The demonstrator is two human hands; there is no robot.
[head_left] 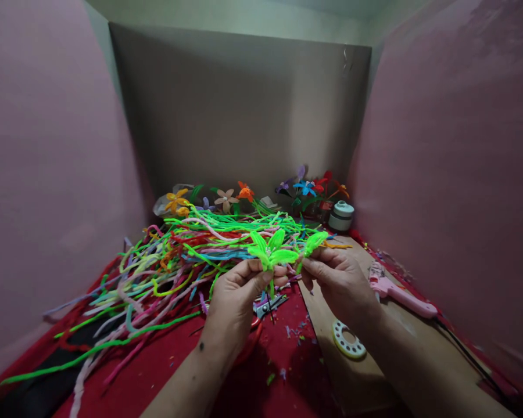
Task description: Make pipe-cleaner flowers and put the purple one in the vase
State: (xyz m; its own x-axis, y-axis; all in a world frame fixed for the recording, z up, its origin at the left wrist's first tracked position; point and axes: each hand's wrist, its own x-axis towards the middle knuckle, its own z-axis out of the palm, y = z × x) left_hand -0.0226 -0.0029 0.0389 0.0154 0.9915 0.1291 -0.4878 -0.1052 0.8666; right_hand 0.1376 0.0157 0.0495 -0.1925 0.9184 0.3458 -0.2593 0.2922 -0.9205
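Note:
My left hand (248, 284) pinches the base of a bright green pipe-cleaner flower (268, 251), which faces me with its petals spread and small pale stamens in the centre. A thin dark stem hangs below the fingers. Just to the right, my right hand (337, 276) is closed on a green pipe-cleaner petal (314, 244), its tip pointing up and right. The petal is close beside the flower; whether the two touch I cannot tell. Under my left hand lie scissors (270, 306) with red handles, partly hidden by the wrist.
A large heap of coloured pipe cleaners (165, 273) covers the left and middle. Finished flowers (305, 187) stand at the back beside a pale jar (341, 216). On the brown board (326, 307) to the right are a pink glue gun (401, 295) and a tape spool (349, 341).

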